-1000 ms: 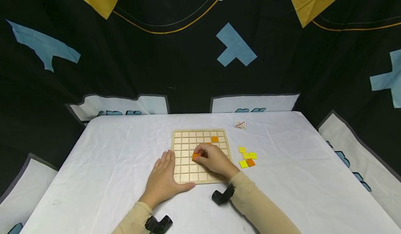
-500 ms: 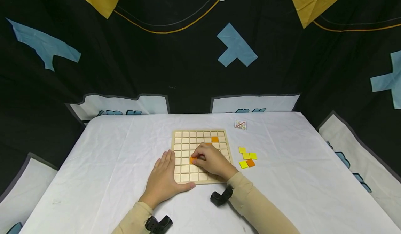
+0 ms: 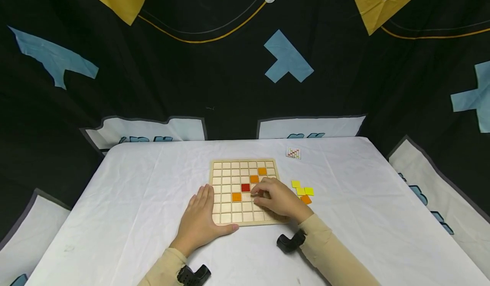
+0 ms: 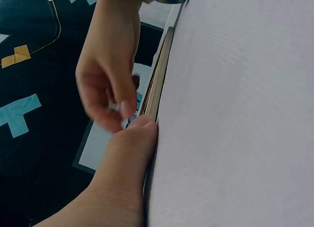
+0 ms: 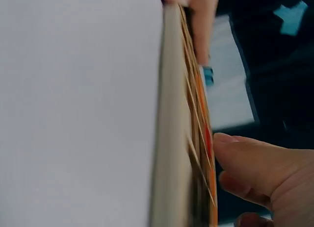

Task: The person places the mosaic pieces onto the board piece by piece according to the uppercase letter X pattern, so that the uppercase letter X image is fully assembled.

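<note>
A wooden grid board (image 3: 254,224) lies on the white-covered table. Three orange tiles, the nearest being one orange tile (image 3: 236,197), and a red tile (image 3: 245,187) lie in its cells along a diagonal. My left hand (image 3: 200,218) rests spread at the board's left side, thumb along the front edge; the left wrist view shows that thumb (image 4: 125,158) against the rim. Over the board's right half hovers my right hand (image 3: 281,198), fingers loosely bent and holding nothing I can see. It hides several cells beneath it.
Right of the board lie several loose yellow tiles (image 3: 309,191) and an orange tile (image 3: 306,199), the latter close to the right forearm. A small card with a coloured grid pattern (image 3: 293,153) lies farther back. Behind the table hangs a black curtain (image 3: 229,81).
My right hand has let go of an orange tile, which now lies in a cell, and has moved right. The red tile has come into view. My left hand stays put.
</note>
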Motion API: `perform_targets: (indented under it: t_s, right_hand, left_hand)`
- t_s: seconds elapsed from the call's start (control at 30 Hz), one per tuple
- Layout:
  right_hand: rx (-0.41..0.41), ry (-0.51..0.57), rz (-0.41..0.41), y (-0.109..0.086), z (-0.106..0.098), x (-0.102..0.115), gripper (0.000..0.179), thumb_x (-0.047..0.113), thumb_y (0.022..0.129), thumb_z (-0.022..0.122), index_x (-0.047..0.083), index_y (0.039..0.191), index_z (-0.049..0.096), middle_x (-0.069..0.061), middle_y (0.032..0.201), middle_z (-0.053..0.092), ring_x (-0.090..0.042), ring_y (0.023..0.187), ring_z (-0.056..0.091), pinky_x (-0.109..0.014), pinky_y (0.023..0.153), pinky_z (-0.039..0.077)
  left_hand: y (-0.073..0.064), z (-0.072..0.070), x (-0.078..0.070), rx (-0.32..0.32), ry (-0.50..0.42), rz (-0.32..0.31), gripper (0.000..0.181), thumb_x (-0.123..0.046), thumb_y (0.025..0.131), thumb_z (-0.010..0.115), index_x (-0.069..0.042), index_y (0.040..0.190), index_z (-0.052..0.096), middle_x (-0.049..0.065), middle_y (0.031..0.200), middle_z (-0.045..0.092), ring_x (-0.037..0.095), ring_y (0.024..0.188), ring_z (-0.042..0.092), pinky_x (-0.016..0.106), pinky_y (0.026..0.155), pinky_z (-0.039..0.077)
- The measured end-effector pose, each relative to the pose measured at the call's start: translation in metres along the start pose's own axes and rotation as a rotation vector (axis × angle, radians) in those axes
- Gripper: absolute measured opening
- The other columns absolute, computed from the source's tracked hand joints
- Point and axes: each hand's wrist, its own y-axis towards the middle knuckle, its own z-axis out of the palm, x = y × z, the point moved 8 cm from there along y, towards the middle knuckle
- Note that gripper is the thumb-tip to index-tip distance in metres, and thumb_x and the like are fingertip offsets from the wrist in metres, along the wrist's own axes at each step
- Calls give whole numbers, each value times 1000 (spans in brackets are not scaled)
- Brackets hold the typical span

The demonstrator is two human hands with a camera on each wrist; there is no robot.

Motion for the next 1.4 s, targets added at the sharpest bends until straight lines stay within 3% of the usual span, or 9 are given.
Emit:
perform_targets:
  t_s: [0.37,0.63,0.83,1.1,1.4]
  right_hand:
    - [33,0,149,-47,-44,-59,26,15,90,72,13,116,69,6,90,60,-12,83,52,-29,76,46]
    - [17,-51,194,-72,-60,-85,18,10,87,75,14,105,71,5,88,60,-12,83,52,-26,74,46]
    - [20,-57,228,-79,-61,-95,18,11,85,76,16,102,70,5,89,59,-14,86,51,-27,75,46]
    - [32,-26,250,-77,-58,-97,18,12,86,76,16,101,67,2,91,58,-14,88,51,-29,77,45]
    - [51,-17,328,-75,-56,-102,24,16,82,81,14,94,61,0,88,55,-16,87,50,-27,75,44]
  left_hand:
    - [-1,1,2,-4,-4,0,139,-87,62,64,7,154,21,21,164,20,35,154,19,51,124,18]
    - [-1,-1,1,-1,-12,-3,139,-87,62,65,8,154,21,22,164,20,36,153,18,52,124,19]
    - [-1,0,1,6,-14,-8,138,-87,63,64,7,154,21,22,164,20,35,154,18,52,125,18]
    - [-1,0,2,-32,-12,11,139,-87,62,65,9,153,23,23,162,23,37,152,21,53,123,20]
    - [0,2,2,6,-7,2,139,-89,63,62,7,154,21,21,164,19,35,154,18,52,124,19]
